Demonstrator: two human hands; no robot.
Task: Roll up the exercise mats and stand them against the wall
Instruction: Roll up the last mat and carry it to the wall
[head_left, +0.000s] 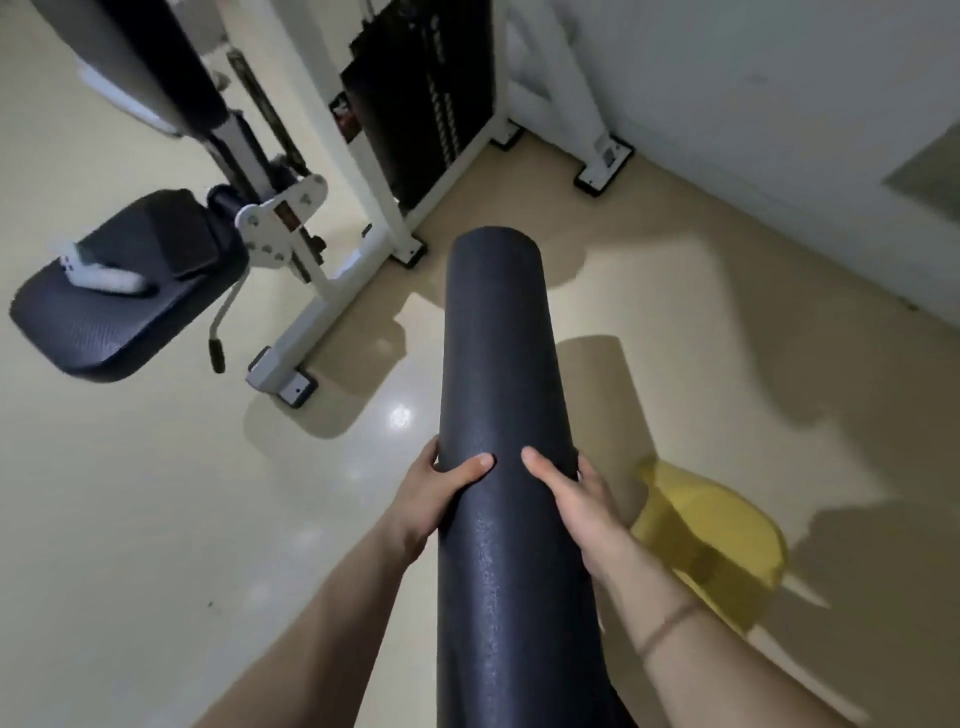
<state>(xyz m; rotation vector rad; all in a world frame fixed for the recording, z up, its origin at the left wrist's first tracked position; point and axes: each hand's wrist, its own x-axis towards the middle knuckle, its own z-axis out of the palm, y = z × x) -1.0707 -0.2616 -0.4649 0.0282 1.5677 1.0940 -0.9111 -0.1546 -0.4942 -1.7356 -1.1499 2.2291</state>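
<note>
The person holds a rolled black mat out in front, left hand and right hand gripping its sides, thumbs on top. Beyond stand a white weight machine, its padded seat, and the wall; something yellow lies on the floor.

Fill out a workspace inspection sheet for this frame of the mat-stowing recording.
Surface: glossy pale floor, with shadows and a light glare on it.
Job's things: one dark rolled mat, fully rolled and carried, not yet against the wall.
Clutter: a blurred yellow see-through thing on the floor beside the right arm; a white item on the seat pad.
Hands: left hand and right hand both grip the rolled mat, thumbs on top.
Cables: nothing seen.
Surroundings: a white-framed weight machine ahead on the left, near the wall.
</note>
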